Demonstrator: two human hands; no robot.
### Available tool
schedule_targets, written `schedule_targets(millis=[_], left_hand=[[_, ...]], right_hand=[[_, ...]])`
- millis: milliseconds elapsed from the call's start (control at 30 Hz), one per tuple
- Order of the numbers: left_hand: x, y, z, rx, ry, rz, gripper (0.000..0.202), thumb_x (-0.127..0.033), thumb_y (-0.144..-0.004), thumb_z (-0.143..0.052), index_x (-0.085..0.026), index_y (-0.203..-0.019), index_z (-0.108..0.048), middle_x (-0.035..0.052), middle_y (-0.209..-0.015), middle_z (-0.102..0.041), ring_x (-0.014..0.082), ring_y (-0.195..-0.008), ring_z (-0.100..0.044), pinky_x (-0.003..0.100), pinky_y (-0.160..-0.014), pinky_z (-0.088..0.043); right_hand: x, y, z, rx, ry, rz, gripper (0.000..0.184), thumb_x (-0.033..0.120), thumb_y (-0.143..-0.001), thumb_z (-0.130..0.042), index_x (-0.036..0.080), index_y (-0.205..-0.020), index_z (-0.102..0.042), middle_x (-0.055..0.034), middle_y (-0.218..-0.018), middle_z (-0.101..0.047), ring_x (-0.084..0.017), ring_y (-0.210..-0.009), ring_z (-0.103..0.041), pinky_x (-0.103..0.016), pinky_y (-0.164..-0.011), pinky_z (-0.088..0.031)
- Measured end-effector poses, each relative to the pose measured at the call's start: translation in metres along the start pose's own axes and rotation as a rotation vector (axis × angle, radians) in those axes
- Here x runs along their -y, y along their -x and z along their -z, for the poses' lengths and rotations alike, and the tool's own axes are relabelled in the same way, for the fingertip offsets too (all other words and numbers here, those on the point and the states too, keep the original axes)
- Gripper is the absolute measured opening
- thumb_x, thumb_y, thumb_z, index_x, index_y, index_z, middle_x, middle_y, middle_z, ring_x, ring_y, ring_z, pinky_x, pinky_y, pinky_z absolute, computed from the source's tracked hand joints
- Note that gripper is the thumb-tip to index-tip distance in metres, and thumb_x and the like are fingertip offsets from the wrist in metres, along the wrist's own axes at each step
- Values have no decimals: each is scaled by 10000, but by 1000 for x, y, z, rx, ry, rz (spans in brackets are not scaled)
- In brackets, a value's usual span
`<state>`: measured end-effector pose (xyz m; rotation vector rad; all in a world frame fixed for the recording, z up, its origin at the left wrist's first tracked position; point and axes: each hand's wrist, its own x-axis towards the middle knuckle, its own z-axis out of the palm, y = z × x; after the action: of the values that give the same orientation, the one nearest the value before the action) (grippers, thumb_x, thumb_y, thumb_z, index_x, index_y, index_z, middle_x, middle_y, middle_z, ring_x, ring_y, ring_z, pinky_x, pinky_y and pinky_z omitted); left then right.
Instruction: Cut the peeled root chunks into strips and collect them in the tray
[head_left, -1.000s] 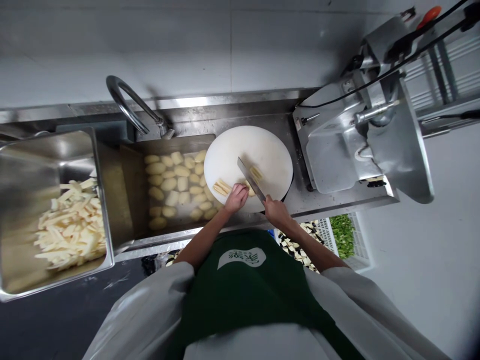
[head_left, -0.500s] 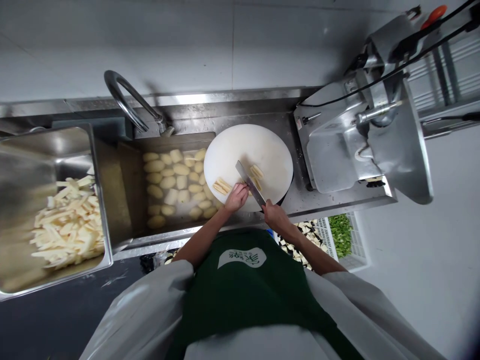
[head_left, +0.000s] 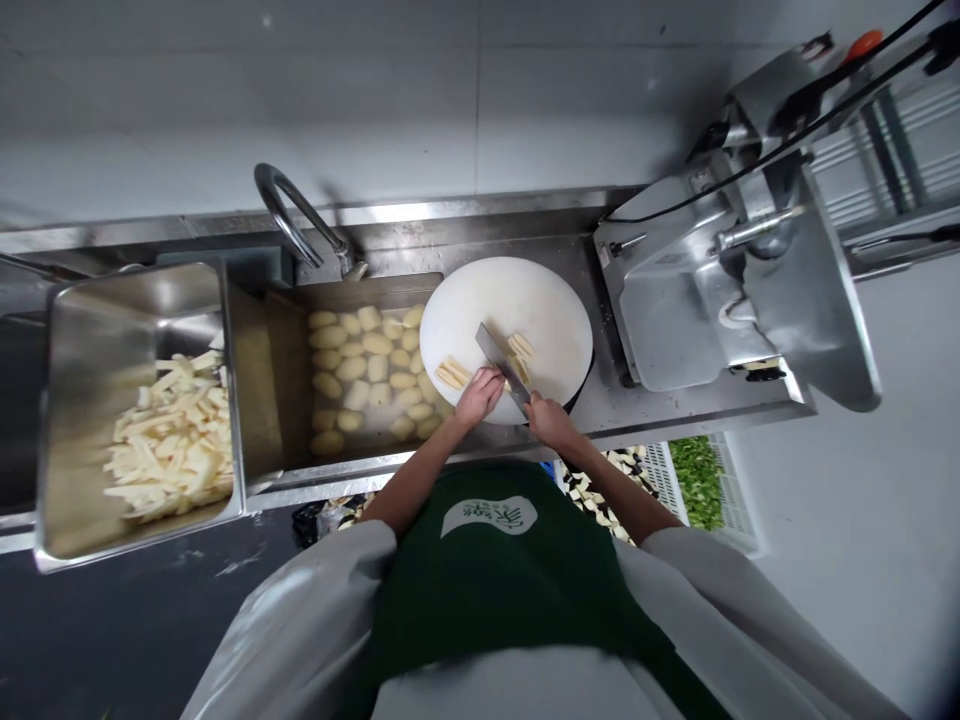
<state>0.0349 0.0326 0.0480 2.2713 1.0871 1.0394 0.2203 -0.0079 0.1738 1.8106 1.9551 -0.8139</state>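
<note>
On the round white cutting board my right hand is closed round the handle of a cleaver, whose blade points up and to the left. My left hand, fingers curled, presses down on a potato piece mostly hidden beneath it, right beside the blade. Cut potato strips lie to the left of my left hand, and more potato strips lie to the right of the blade.
A sink left of the board holds several peeled potatoes in water, under a curved tap. A steel pan at far left holds potato strips. A slicing machine stands right. Crates of diced vegetables sit below the counter.
The view has shifted, moving everything slightly right. My hands stay on the board; the cleaver blade has drawn closer to my left hand's fingers.
</note>
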Motion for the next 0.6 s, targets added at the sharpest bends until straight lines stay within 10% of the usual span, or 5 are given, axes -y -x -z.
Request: schedule_targets(millis=[233,600], left_hand=[[20,21,46,-365,-314,611,493,-462,-843,-751,-159,-1207,-615,173,-1157,-550,344,-1096,-501,566,-972,-417],[-1,41,42,-70,-129,258,234,-403,-907,-700,-219,-1049,-680,114,-1143,-623,283,-1098,-570,460,-966,-497]], right_hand=[[-12,15,25,-143,-37,-54,333,328,-1074,-298,125,-1167,-546,-171,-1013,-732,-266,-946,-701,-301,-769,-435],[-1,27,15,-172,-24,-79,318,322,-1074,-299,127,-1149,-538,-156,-977,-736,-256,-907,-706,-293,-736,-433]])
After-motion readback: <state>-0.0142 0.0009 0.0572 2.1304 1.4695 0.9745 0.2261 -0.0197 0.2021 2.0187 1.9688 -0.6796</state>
